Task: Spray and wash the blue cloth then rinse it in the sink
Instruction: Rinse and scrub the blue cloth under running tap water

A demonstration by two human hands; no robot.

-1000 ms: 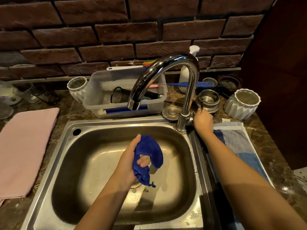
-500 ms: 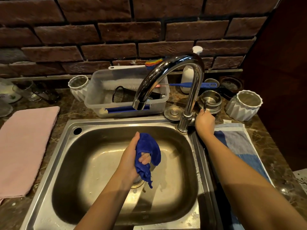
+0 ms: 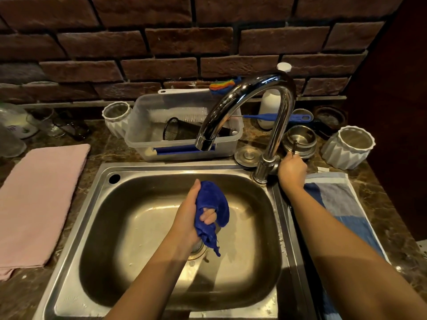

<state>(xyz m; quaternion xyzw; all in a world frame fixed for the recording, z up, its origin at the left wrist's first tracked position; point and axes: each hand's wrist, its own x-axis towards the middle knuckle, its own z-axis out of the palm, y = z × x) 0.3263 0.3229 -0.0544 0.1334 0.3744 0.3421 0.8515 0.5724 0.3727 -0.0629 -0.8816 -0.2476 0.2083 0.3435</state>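
Blue cloth [image 3: 211,215] sits bunched in the left hand [image 3: 191,218] at the middle of the frame, held over the basin of the steel sink [image 3: 147,227]; the fingers [image 3: 208,217] are curled tight around it, two fingertips showing through a fold, and a twisted tail of fabric hangs down toward the drain [image 3: 196,249]. The right hand [image 3: 291,170] is at centre right, closed around the lever at the base of the chrome faucet [image 3: 245,107], just beside the sink's right rim. The faucet's spout arches to the left and ends above the back of the basin, higher in the frame than the cloth; no stream of water can be made out under it. Behind the sink, on the dark marbled surface [image 3: 108,144], stands a clear plastic tub [image 3: 184,132] with a black mesh cup and a bristle brush inside. A pink towel [image 3: 37,199] lies flat at the left edge of the frame, and a blue-and-grey striped towel [image 3: 344,204] lies on the right, partly under the right forearm. White ribbed pots [image 3: 349,147] stand at the right and left of the tub, with small steel bowls [image 3: 300,140] near the faucet and a brick wall [image 3: 161,42] across the top
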